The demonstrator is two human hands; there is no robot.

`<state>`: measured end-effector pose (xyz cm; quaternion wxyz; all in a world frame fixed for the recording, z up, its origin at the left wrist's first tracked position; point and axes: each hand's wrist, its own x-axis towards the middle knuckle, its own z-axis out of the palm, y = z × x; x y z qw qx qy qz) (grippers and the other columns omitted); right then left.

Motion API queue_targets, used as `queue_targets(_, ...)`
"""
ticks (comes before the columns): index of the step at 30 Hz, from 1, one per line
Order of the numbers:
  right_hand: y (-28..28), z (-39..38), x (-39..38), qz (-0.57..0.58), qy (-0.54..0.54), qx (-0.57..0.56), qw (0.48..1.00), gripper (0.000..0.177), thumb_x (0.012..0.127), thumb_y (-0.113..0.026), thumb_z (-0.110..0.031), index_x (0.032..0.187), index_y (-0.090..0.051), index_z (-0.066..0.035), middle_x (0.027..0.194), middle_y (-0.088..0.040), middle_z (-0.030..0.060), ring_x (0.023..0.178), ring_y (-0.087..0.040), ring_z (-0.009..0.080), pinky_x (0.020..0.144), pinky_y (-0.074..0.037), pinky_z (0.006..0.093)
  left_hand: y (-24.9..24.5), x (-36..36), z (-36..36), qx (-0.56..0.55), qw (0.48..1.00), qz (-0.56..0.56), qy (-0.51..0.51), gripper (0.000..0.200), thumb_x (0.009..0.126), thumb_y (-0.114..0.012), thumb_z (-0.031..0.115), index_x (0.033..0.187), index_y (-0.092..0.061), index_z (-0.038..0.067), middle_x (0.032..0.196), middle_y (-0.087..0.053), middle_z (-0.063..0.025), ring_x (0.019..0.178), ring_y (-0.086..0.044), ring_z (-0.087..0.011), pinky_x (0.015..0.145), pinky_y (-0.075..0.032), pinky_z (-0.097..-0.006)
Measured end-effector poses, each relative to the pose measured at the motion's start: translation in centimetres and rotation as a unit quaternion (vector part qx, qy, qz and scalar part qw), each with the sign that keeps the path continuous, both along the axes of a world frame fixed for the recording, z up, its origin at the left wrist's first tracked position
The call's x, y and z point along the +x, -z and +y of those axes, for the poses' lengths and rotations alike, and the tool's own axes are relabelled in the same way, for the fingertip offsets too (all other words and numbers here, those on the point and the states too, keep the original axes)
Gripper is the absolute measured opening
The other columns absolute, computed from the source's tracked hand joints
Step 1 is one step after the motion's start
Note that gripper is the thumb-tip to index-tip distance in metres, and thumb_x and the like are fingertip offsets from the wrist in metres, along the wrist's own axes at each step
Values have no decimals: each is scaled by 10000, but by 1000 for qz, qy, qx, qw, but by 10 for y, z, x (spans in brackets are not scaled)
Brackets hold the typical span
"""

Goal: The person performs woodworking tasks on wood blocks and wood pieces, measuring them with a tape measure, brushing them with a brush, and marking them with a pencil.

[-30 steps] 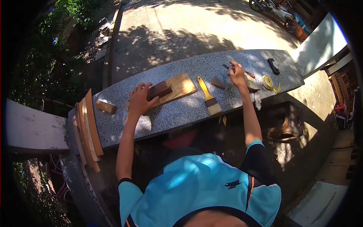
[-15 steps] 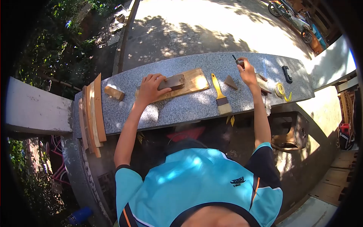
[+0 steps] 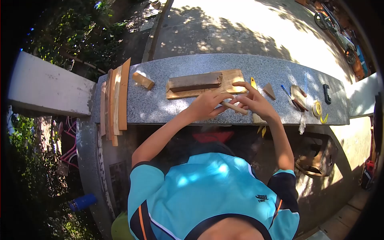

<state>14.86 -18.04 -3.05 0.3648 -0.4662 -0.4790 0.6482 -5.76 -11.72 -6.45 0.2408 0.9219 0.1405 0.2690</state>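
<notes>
A slim, pale wooden stick-like handle (image 3: 236,107) lies across my two hands at the bench's near edge; its other end is hidden by fingers. My left hand (image 3: 209,105) is closed around its left part. My right hand (image 3: 256,102) has some fingers curled against it, with one finger stretched out over the light wooden board (image 3: 233,77). On that board rests a longer, dark wooden block (image 3: 194,82), untouched by my left hand. A yellow-handled paintbrush (image 3: 253,83) is partly hidden under my right hand.
On the grey stone bench (image 3: 154,108), wooden strips (image 3: 117,100) lie at the left near a small wood block (image 3: 143,80). To the right are a triangular wood piece (image 3: 269,91), a blue pen (image 3: 286,91), yellow tape (image 3: 317,108) and a black clamp-like tool (image 3: 327,94).
My left hand has left the dark block and moved toward me. My right hand has come left from the bench's right side with a slender tool, and the hands have met. The view has shifted.
</notes>
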Motion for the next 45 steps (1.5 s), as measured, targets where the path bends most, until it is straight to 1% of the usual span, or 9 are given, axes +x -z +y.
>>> queue_targets(5, 48, 8, 24, -213, 19, 122, 969, 347, 843, -555, -174, 1159, -468, -62, 883, -615, 97, 729, -602, 168, 601, -466, 280, 7, -82, 47, -163, 856, 109, -479, 399, 731, -661, 382, 815, -491, 30, 821, -554, -150, 750, -570, -297, 605, -457, -407)
queue_targets(9, 108, 21, 13, -425, 81, 388, 814, 423, 776, -610, -182, 1163, -473, -80, 956, -533, 135, 761, -573, 272, 649, -475, 366, 46, -164, 115, 1, 660, 166, -733, 738, 664, -642, 559, 978, -460, -84, 983, -536, -214, 949, -549, -353, 781, -471, -414)
queue_targets(11, 103, 17, -10, -519, 101, 299, 795, 548, 744, -638, -250, 1220, -419, -89, 1006, -491, 157, 811, -551, 320, 672, -460, 431, 58, -179, 132, -102, 624, 189, -752, 849, 597, -703, 510, 1070, -409, -131, 1040, -532, -244, 1042, -516, -360, 855, -448, -423)
queue_targets(17, 72, 57, -35, -401, 96, 173, 894, 696, 772, -605, -341, 1341, -303, -78, 647, -587, 110, 678, -610, 285, 613, -471, 390, 77, -216, 166, -269, 748, 36, -606, 652, 618, -683, 315, 1063, -435, -92, 1012, -549, -198, 951, -566, -270, 816, -459, -377)
queue_targets(23, 82, 60, -46, -411, 106, 169, 889, 701, 770, -593, -420, 1283, -352, -7, 717, -599, 180, 724, -615, 321, 653, -475, 378, -6, -116, 87, -463, 823, -205, -258, 340, 650, -642, 115, 893, -410, 68, 922, -527, -75, 781, -528, -137, 729, -462, -300)
queue_targets(26, 70, 57, -39, -290, 141, 119, 939, 724, 706, -701, -283, 1275, -341, -17, 819, -597, 167, 797, -598, 335, 697, -476, 381, -24, -68, 74, -484, 859, -109, -124, 349, 633, -637, 91, 875, -386, 72, 932, -528, -76, 800, -510, -140, 739, -450, -292)
queue_targets(32, -8, 57, -3, -495, 95, 590, 630, 592, 570, -737, -112, 1117, -511, -119, 933, -587, 45, 853, -582, 256, 721, -485, 338, -35, 17, 82, -415, 906, 81, 4, 412, 572, -584, 34, 937, -395, 70, 961, -529, -60, 823, -482, -144, 799, -400, -285)
queue_targets(41, 70, 20, 45, -340, 265, 335, 838, 257, 698, -735, -236, 779, -600, -33, 673, -579, 56, 606, -562, 153, 545, -449, 292, -22, 35, 103, -453, 882, -95, -91, 488, 903, -311, 538, 711, -462, 116, 811, -558, -44, 820, -531, -167, 808, -403, -332)
queue_targets(45, 98, 2, 49, -194, 450, 175, 854, 308, 745, -692, -265, 837, -616, 19, 709, -613, 64, 630, -539, 107, 557, -437, 266, -37, 30, 88, -447, 874, -188, 20, 228, 940, -387, 317, 864, -431, 107, 808, -557, -46, 782, -542, -161, 756, -423, -325)
